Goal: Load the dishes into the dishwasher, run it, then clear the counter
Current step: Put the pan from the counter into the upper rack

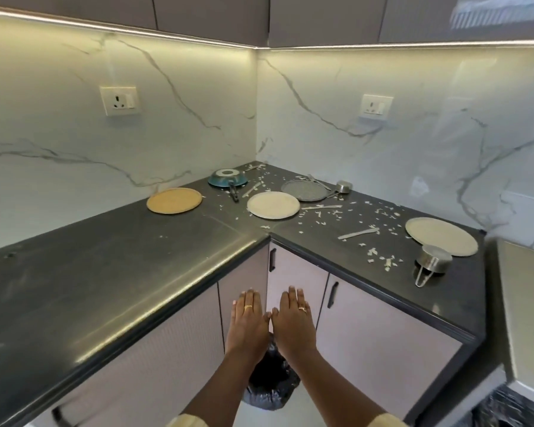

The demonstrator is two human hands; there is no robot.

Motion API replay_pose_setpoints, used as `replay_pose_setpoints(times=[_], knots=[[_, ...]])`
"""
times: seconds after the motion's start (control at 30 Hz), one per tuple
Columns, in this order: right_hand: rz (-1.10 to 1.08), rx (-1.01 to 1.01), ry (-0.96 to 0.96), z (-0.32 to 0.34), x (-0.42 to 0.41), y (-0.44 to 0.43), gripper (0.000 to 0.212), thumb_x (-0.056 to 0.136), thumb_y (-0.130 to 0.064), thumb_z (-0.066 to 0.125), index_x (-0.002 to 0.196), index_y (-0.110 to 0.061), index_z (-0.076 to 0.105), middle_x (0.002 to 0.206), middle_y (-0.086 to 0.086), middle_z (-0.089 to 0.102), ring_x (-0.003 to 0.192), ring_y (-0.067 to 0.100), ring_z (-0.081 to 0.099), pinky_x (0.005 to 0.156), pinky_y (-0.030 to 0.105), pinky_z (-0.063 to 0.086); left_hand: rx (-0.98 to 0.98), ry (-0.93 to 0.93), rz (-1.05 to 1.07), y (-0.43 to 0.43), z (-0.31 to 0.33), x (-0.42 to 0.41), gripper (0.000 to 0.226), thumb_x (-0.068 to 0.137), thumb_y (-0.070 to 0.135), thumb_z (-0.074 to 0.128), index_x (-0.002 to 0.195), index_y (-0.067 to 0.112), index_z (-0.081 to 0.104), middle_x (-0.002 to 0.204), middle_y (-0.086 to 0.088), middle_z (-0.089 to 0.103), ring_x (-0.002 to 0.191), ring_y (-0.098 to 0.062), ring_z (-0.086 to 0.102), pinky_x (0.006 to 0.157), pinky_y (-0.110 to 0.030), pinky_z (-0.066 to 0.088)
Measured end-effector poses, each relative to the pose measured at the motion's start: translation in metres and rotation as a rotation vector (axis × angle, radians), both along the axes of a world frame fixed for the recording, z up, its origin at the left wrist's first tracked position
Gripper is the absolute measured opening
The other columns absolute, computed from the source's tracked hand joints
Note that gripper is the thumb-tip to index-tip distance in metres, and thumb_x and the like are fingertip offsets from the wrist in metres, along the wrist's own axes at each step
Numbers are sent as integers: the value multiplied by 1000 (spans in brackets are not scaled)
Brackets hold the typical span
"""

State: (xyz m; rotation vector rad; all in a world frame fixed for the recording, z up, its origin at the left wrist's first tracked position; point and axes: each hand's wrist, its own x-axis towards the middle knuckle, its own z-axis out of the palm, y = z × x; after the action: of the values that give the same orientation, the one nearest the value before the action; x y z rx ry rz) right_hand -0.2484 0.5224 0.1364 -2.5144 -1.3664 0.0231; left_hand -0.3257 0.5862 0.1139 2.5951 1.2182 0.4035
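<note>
Nearest, left hand [248, 318] and right hand [295, 318] hover flat, fingers straight, empty; plates [273, 204] lie on the far surface [105, 272] amid scraps; steel cup [433, 261] near the right edge; a careless reach could knock it off.

We face a corner of white marble-veined walls [74, 149], a light strip [121, 33] glowing under grey upper cabinets [210, 13], a left-wall socket [120, 100], a right-wall socket [376, 105], our dark L-shaped counter [90, 272] over pale base cabinets [383, 340] with black handles [332, 294], light floor [238, 417] below.
</note>
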Motion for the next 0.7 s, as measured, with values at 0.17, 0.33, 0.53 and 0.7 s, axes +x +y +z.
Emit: replay_pose_setpoints(times=[0.17,0.33,0.53,0.7], knots=[[36,34,6,16,43,71,52,101,-26,27,146,-2,15,155,17,13,145,29,7,118,37,11,40,9,4,73,21,27,61,100,38,27,149,10,5,157,-7,6,145,-22,-2,112,-33,-9],[79,39,10,31,92,144,53,101,-25,29,147,-2,14,155,17,15,144,28,8,118,36,12,94,51,36,147,39,55,57,100,37,28,148,12,12,156,-5,12,145,-22,4,117,-37,-1],[41,-12,-48,31,138,218,44,100,-32,29,134,-6,39,137,14,47,129,25,41,107,35,35,14,29,126,213,38,89,57,99,38,30,146,8,18,152,-8,23,142,-22,14,118,-37,5],[75,-11,-41,21,169,278,38,100,-29,29,125,-7,48,127,12,54,120,24,49,99,32,41,-53,43,195,274,22,106,57,99,39,31,145,8,19,151,-8,25,142,-23,15,117,-37,7]])
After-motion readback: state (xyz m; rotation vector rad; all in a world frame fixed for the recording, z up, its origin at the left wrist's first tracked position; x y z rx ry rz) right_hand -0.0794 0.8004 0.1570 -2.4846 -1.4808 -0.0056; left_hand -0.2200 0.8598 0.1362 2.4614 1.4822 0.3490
